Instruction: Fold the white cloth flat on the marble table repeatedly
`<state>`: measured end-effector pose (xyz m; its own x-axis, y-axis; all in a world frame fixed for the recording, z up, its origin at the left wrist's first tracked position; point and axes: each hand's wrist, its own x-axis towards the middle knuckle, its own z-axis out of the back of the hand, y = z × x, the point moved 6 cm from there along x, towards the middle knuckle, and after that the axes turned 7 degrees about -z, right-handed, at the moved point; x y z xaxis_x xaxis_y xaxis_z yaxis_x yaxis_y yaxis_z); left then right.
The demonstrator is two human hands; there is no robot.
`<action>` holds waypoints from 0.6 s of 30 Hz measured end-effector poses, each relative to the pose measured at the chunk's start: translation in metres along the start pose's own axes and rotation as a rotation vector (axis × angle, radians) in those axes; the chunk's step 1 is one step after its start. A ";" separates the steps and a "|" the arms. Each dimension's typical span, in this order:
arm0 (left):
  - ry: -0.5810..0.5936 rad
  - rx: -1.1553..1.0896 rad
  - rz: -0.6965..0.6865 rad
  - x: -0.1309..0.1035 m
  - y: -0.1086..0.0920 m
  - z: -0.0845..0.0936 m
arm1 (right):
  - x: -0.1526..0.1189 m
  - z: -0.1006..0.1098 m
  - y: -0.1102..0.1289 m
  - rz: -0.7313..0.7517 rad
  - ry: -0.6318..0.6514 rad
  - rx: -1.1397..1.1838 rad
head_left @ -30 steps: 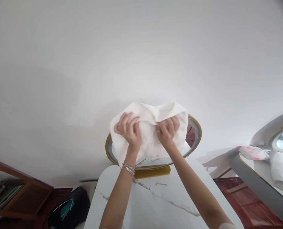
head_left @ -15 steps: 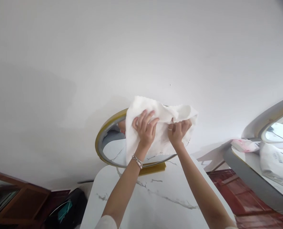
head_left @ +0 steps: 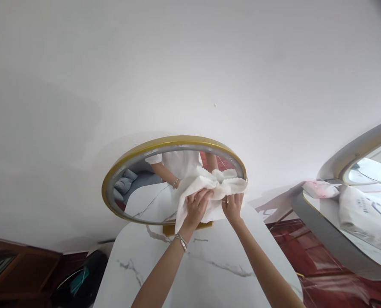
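A white cloth (head_left: 193,185) lies bunched against the lower right of a round gold-framed mirror (head_left: 158,197). On the cloth's front is my left hand (head_left: 197,207), its fingers bent together and pressing into the fabric. Just to the right, my right hand (head_left: 233,207) is closed around a gathered fold of the same cloth, near the mirror's right rim. The cloth's lower corner hangs over the bottom of the frame. Below the mirror, its gold base (head_left: 168,231) rests on a white marble-patterned table (head_left: 209,273).
To the right stands a second table (head_left: 325,231) holding a pink-and-white packet (head_left: 320,189), a white printed bag (head_left: 367,211) and another gold-framed mirror (head_left: 357,160). At lower left are a black bag (head_left: 94,267) and a brown wooden cabinet (head_left: 33,273). A white wall (head_left: 177,77) rises behind.
Both hands have moved down with the cloth, uncovering the mirror's upper part. My left hand's fingers, spread before, are now closer together. The view has shifted slightly.
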<state>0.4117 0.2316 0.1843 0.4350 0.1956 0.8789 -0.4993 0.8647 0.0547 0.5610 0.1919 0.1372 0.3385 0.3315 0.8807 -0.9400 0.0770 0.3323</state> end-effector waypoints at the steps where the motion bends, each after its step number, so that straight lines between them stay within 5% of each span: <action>1: 0.032 0.002 0.007 -0.014 -0.002 -0.005 | -0.013 -0.003 -0.004 -0.020 0.046 0.024; 10: 0.263 0.002 0.150 -0.111 -0.011 -0.036 | -0.101 -0.020 -0.009 -0.070 0.267 0.090; 18: 0.304 -0.006 0.215 -0.126 -0.008 -0.031 | -0.115 -0.026 -0.002 -0.125 0.314 0.148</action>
<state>0.3840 0.2144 0.0589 0.5240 0.5004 0.6892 -0.5991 0.7917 -0.1193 0.5232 0.1784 0.0265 0.3996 0.6022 0.6912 -0.8680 0.0061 0.4965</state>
